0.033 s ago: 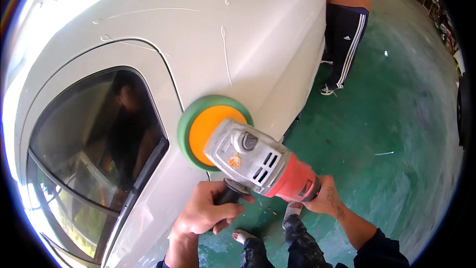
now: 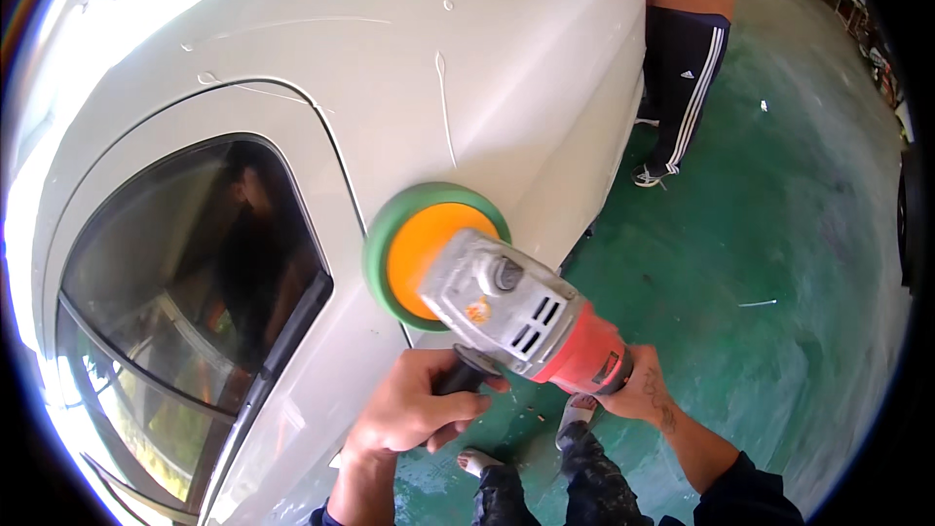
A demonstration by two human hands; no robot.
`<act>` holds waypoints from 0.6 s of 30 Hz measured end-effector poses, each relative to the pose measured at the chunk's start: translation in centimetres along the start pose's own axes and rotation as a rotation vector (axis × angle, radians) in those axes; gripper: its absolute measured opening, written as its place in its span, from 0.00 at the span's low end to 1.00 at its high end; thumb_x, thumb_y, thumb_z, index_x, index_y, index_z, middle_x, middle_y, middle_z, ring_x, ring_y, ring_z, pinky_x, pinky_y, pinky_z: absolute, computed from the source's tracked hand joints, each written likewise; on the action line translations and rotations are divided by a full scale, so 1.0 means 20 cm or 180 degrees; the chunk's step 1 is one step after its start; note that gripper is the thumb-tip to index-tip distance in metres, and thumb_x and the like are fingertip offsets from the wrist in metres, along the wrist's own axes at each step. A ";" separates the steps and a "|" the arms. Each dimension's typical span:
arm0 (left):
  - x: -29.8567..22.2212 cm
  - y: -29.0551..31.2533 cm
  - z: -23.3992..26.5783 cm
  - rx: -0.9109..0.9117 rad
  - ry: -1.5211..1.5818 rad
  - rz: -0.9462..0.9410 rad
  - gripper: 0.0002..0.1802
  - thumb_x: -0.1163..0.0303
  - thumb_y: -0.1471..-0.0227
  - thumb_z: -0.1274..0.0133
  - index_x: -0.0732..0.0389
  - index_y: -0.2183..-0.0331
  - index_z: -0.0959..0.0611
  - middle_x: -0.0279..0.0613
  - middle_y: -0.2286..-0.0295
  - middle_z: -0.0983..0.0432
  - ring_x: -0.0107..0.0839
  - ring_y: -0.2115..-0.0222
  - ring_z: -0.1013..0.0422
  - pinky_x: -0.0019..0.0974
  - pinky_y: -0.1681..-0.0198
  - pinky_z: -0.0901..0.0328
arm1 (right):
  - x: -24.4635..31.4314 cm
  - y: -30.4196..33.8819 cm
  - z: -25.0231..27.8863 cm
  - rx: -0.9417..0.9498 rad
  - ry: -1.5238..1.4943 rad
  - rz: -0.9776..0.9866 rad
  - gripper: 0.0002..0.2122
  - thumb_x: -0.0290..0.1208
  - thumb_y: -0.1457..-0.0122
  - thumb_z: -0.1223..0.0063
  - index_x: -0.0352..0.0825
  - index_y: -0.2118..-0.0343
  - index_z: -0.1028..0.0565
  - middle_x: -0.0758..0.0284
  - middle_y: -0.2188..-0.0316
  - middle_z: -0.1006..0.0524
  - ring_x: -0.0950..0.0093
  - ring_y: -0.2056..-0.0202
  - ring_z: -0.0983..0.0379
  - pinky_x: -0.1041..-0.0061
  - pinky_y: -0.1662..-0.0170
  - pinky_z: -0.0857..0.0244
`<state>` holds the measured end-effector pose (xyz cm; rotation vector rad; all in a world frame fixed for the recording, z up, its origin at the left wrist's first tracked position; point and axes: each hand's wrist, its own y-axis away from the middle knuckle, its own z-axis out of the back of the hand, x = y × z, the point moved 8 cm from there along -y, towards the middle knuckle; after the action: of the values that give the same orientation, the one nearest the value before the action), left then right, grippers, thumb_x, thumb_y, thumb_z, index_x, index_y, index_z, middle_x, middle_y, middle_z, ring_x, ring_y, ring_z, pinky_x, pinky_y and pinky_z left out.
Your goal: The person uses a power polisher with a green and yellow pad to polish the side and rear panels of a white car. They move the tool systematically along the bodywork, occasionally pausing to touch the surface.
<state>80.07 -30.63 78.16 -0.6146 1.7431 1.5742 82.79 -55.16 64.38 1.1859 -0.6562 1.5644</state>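
With both hands I hold a polisher [image 2: 516, 317], grey metal at its head and red at its body. My left hand [image 2: 414, 404] is closed round its black side handle [image 2: 462, 373]. My right hand [image 2: 640, 387] grips the rear end of the red body. An orange backing disc with a green foam pad [image 2: 382, 278] lies against the pale car panel [image 2: 526, 161], just right of the door seam. White streaks of paste [image 2: 443, 102] lie on the panel beyond the pad. The pad's working face is hidden.
A dark door window [image 2: 185, 263] with a black trim strip takes up the left. At the far right of the car stands another person [image 2: 682, 88] in dark striped trousers. My feet are on the green floor [image 2: 740, 234], where a thin white stick lies.
The polisher's head and pad have slid slightly to the right along the panel, and my left hand has moved with them. My right hand has hardly moved.
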 end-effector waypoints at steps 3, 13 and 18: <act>0.04 -0.08 -0.07 -0.0045 -0.0035 0.0102 0.15 0.78 0.54 0.42 0.71 0.61 0.16 0.32 0.86 0.30 0.19 0.89 0.36 0.24 0.87 0.43 | -0.14 0.03 -0.03 -0.0070 -0.0150 -0.0064 0.12 0.29 0.59 0.33 0.31 0.71 0.21 0.59 0.79 0.22 0.74 0.75 0.22 0.73 0.69 0.30; 0.52 0.09 -0.12 -0.0261 -0.0191 0.0579 0.14 0.73 0.52 0.41 0.67 0.61 0.17 0.34 0.83 0.27 0.20 0.86 0.32 0.27 0.82 0.38 | -0.52 0.21 -0.46 0.0630 0.0205 0.0334 0.13 0.35 0.56 0.33 0.34 0.69 0.21 0.57 0.77 0.20 0.62 0.73 0.20 0.68 0.68 0.28; 0.52 0.23 -0.07 -0.0330 0.0017 0.0417 0.16 0.69 0.52 0.39 0.65 0.59 0.16 0.35 0.83 0.26 0.20 0.84 0.31 0.28 0.80 0.37 | -0.36 0.21 -0.50 0.0739 0.0042 0.0116 0.18 0.39 0.54 0.32 0.37 0.60 0.20 0.58 0.69 0.18 0.61 0.64 0.19 0.68 0.60 0.26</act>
<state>69.72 -30.22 73.33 -0.5644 1.7448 1.7635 75.23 -50.80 54.65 1.3391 -0.4993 1.7125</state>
